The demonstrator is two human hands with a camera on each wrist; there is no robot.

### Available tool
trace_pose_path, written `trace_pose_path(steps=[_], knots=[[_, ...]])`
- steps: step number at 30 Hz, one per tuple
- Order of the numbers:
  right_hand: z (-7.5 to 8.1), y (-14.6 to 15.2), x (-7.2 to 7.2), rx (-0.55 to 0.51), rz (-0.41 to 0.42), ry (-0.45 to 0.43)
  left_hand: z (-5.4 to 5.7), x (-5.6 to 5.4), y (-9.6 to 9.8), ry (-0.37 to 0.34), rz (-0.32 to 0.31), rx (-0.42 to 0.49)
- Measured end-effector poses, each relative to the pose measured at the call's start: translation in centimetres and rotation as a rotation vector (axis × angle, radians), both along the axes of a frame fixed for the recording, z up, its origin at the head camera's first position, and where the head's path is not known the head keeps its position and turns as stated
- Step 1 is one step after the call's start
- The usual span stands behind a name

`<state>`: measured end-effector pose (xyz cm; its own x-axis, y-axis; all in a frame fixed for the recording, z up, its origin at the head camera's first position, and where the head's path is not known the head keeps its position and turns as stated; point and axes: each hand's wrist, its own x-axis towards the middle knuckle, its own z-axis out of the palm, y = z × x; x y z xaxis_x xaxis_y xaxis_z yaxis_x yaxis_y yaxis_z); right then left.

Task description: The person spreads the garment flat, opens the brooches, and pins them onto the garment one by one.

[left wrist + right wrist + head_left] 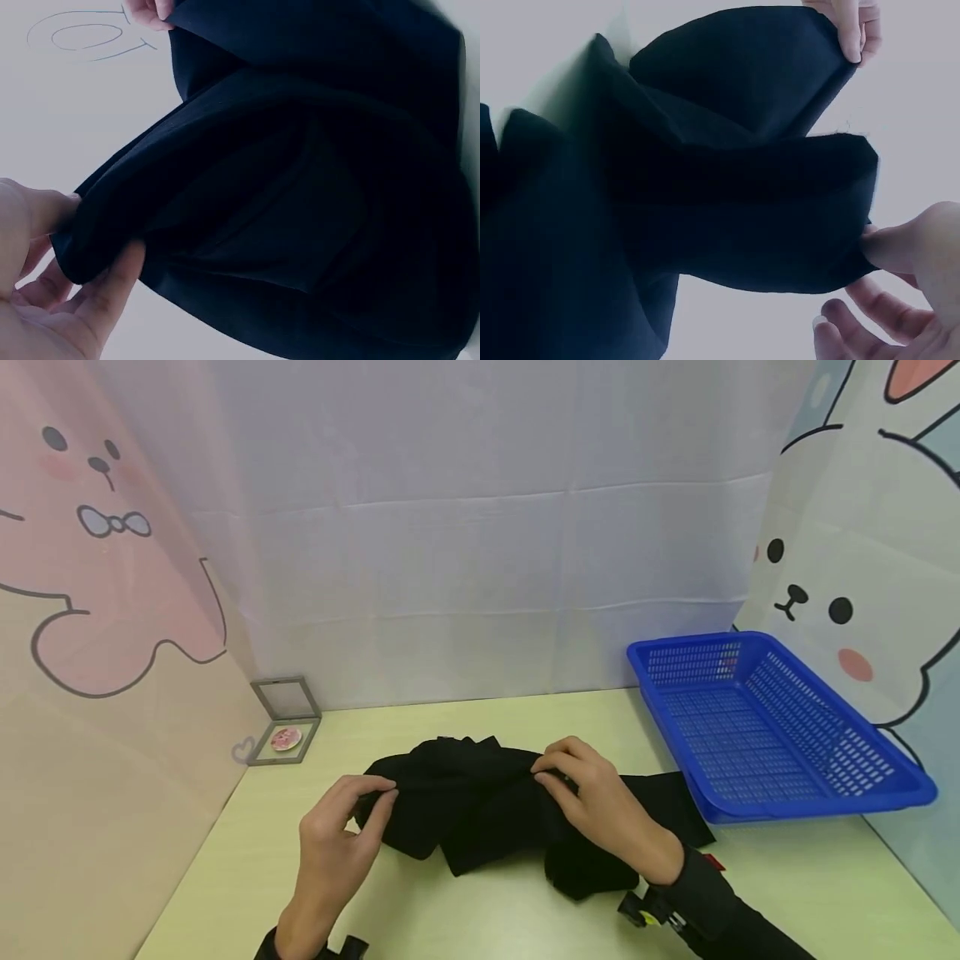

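Observation:
A crumpled piece of black cloth (480,802), its garment type not showing, lies across the table in front of me. My left hand (333,839) pinches its left end between thumb and fingertips. That pinch also shows in the left wrist view, where the hand (67,292) holds a loose edge of the cloth (300,202). Farther right, my right hand (600,793) pinches the cloth near its upper edge. In the right wrist view, a folded flap (765,225) stretches out to the right hand's thumb and finger (892,247). Dark folds hide the cloth's inner layers.
A blue plastic basket (817,806) stands at the back right, its near left corner beside the cloth's right end. At the back left sits a small grey-framed box (275,762) with raised lid and a pink round piece (286,739) inside. A white curtain (465,552) hangs behind.

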<state>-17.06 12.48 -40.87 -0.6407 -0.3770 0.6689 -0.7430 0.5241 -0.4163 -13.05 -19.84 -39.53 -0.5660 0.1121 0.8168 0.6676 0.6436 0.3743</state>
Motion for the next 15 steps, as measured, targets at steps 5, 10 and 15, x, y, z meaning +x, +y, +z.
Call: trace_pose_path(steps=[5,10,15], knots=[[-0.1,0.2,-0.3,0.007,-0.018,-0.040,-0.2,-0.1,0.0,-0.030,0.003,-0.012],[-1.4,0.4,-0.7,0.144,-0.083,-0.213,-1.7,-0.4,0.2,-0.166,-0.005,-0.096],[-3.4,1.0,-0.7,0.300,-0.099,-0.325,-3.4,-0.8,0.8,-0.284,-0.047,-0.169]])
